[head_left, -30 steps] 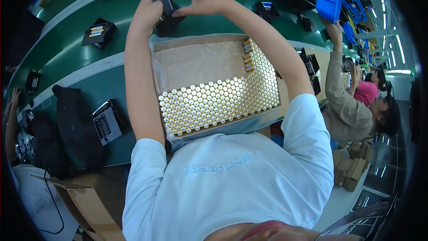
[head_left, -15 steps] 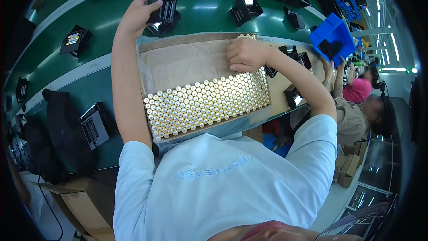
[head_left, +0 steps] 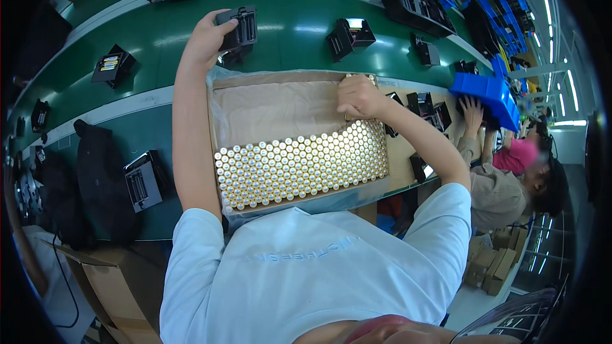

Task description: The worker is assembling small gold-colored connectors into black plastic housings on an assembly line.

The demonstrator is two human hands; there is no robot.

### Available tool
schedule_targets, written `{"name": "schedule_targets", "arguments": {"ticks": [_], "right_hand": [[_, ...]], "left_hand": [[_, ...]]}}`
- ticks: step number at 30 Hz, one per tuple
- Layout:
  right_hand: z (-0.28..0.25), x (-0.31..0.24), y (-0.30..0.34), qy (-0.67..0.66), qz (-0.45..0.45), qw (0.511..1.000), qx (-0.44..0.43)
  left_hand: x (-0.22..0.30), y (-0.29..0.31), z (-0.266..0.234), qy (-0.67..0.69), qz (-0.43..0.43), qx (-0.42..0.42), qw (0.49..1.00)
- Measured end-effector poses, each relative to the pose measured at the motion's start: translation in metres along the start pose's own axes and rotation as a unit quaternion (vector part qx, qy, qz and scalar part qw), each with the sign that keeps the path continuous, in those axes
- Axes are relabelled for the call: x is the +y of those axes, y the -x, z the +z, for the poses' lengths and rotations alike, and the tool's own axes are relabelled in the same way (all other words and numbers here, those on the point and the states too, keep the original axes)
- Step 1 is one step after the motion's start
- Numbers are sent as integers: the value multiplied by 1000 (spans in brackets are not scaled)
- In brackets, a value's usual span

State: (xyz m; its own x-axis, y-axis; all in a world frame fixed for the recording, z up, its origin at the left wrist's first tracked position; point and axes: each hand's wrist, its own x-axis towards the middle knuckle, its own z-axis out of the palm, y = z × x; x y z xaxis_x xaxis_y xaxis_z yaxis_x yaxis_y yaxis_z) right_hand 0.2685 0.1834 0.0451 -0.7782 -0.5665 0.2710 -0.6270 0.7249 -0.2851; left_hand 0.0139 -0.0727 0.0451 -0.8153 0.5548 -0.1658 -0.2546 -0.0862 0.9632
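Observation:
At the far left of the box, my left hand [head_left: 210,38] grips a black plastic case with an open battery compartment [head_left: 245,27], thumb on its top face. The case is raised over the green surface, and its slots look bare. My right hand [head_left: 360,97] is curled closed, knuckles up, at the far right corner of the batteries [head_left: 299,169]. Whatever its fingers hold is hidden beneath them. The batteries stand upright in tight rows, filling the near part and right side of a cardboard box [head_left: 280,78] lined with plastic film. Brown paper [head_left: 274,108] covers the bare part inside.
Along the green conveyor [head_left: 287,44] sit several black cases, one with batteries in it [head_left: 111,65]. More cases [head_left: 421,105] lie right of the box. A co-worker [head_left: 497,194] at the right handles a blue bin [head_left: 488,97]. A dark bag [head_left: 105,181] is at left.
The view has shifted, so the box and conveyor sit lower in the picture. My hands keep their holds. At right, the co-worker's blue bin has been tipped and lowered.

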Motion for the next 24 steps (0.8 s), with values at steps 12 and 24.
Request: {"name": "schedule_targets", "arguments": {"ticks": [12,24], "right_hand": [[5,36,-243,238,312,914,105],[20,34,-306,128,341,929,65]], "left_hand": [[9,12,-3,153,1,24,988],[-5,-14,-31,282,-43,119,951]]}}
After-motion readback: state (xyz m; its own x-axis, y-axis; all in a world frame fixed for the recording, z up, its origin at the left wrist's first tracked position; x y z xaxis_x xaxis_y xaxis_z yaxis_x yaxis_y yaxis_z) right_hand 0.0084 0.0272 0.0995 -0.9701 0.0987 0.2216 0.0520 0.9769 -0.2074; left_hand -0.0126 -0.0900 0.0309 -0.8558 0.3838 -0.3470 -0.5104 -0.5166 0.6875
